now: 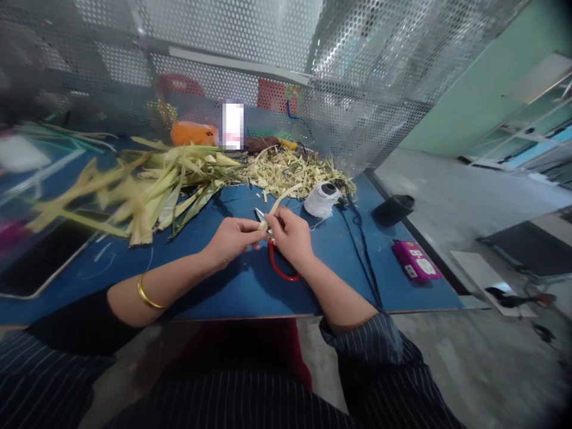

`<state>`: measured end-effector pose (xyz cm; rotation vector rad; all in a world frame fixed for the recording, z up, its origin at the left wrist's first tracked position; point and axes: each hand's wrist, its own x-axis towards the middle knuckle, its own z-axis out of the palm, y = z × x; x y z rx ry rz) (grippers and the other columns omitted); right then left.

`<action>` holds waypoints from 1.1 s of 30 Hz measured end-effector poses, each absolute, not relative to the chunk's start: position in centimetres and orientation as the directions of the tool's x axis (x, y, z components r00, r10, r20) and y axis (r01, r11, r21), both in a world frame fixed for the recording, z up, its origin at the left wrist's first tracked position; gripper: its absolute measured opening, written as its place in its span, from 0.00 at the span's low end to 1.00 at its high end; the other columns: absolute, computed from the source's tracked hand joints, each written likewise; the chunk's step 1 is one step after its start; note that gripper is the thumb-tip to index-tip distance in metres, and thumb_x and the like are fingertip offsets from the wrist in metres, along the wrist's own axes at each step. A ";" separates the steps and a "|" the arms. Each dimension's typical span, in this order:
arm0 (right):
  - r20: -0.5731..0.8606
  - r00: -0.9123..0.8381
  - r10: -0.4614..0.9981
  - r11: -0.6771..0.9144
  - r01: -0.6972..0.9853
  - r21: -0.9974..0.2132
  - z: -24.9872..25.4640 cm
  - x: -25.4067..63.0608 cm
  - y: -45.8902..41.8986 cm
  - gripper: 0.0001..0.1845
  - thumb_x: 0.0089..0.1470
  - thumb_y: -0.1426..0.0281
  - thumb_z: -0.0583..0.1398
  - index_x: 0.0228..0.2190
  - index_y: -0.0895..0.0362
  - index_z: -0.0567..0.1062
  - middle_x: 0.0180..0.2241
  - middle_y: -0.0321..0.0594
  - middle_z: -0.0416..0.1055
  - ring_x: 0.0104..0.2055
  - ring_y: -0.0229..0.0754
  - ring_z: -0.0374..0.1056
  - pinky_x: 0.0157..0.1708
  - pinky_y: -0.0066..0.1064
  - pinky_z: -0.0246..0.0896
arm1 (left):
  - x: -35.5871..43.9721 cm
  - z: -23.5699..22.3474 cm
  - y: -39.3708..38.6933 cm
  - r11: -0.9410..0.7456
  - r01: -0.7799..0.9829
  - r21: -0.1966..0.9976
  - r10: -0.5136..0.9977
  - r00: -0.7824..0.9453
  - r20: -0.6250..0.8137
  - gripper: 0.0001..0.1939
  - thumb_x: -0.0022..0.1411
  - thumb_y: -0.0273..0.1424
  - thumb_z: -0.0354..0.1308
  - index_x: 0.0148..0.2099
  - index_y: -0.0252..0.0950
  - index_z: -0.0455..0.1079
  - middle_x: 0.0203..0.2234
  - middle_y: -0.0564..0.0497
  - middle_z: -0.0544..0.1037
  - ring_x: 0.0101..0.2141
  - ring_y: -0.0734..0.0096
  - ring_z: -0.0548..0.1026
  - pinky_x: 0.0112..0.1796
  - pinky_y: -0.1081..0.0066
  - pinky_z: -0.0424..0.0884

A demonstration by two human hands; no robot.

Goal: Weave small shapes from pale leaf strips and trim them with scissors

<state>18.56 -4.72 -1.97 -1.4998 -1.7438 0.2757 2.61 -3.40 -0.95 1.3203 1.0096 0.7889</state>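
Between my hands is a narrow strip of pale dried husk (286, 193), one end pointing up and away over the blue table (250, 286). My left hand (230, 241) is closed, its thumb and fingers pinching the strip's small rolled near end. Closed as well, my right hand (292, 237) pinches the strip from the other side. A pair of scissors with red handles (282, 275) sits at my right hand, its blades pointing up and left between the hands. Whether the right fingers also grip the scissors is partly hidden.
Long husk leaves (156, 196) lie at the left, beside a heap of shredded husk (290, 170). A white thread cone (322, 200) stands right of my hands. Farther right are a black roll (393, 210) and a purple packet (416, 261). Perforated metal mesh (241, 36) borders the back.
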 end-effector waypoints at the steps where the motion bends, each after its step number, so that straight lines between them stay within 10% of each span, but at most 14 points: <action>1: 0.436 0.025 0.900 0.290 0.712 -0.639 -1.8 18.7 -4.8 0.13 0.61 0.60 0.55 0.27 0.54 0.67 0.22 0.33 0.66 0.25 0.36 0.60 0.28 0.28 0.52 | 2.6 -1.0 -3.3 0.109 0.083 0.991 0.920 0.369 -0.132 0.11 0.50 0.37 0.66 0.34 0.35 0.81 0.15 0.52 0.72 0.16 0.80 0.59 0.18 0.75 0.52; 7: 0.733 -0.003 0.680 0.470 0.769 -0.433 -0.5 20.0 -5.2 0.09 0.61 0.63 0.56 0.31 0.53 0.71 0.35 0.41 0.71 0.40 0.43 0.67 0.42 0.36 0.61 | 2.0 -1.2 -2.1 0.142 -0.115 0.983 0.957 0.270 -0.107 0.11 0.49 0.35 0.67 0.34 0.33 0.80 0.29 0.45 0.80 0.21 0.79 0.66 0.19 0.77 0.53; 17: 0.629 -0.308 0.713 0.465 0.880 -0.096 -1.8 19.2 -5.0 0.11 0.62 0.66 0.54 0.30 0.55 0.72 0.31 0.40 0.72 0.35 0.42 0.65 0.39 0.37 0.51 | 2.1 -1.0 -1.8 0.161 -0.209 0.965 0.975 0.185 -0.123 0.10 0.49 0.34 0.66 0.33 0.33 0.79 0.29 0.47 0.80 0.22 0.80 0.68 0.21 0.78 0.57; 22: 0.449 -0.273 0.851 0.501 0.680 -0.535 -1.9 18.1 -5.5 0.12 0.59 0.65 0.57 0.25 0.55 0.72 0.26 0.37 0.69 0.30 0.39 0.63 0.35 0.33 0.54 | 2.3 -1.3 -1.9 0.039 -0.233 0.972 0.988 0.157 -0.001 0.06 0.51 0.31 0.65 0.31 0.34 0.79 0.31 0.48 0.81 0.32 0.73 0.74 0.36 0.74 0.68; 26: 0.053 -0.031 0.998 0.055 0.101 -0.993 -2.4 18.1 -4.6 0.16 0.53 0.56 0.61 0.27 0.56 0.74 0.24 0.33 0.69 0.25 0.34 0.63 0.28 0.29 0.58 | 2.3 -1.4 -2.0 0.026 -0.228 0.973 0.987 0.163 0.011 0.06 0.53 0.31 0.63 0.31 0.34 0.79 0.29 0.49 0.80 0.30 0.72 0.74 0.36 0.73 0.69; 33: -0.251 0.157 0.955 -0.138 -0.516 -0.846 -2.2 19.1 -3.5 0.15 0.38 0.64 0.71 0.27 0.57 0.73 0.23 0.30 0.67 0.21 0.28 0.60 0.20 0.22 0.57 | 2.5 -1.2 -2.2 0.044 -0.080 0.996 0.961 0.275 -0.020 0.07 0.51 0.33 0.66 0.32 0.33 0.79 0.27 0.47 0.81 0.25 0.75 0.72 0.31 0.72 0.68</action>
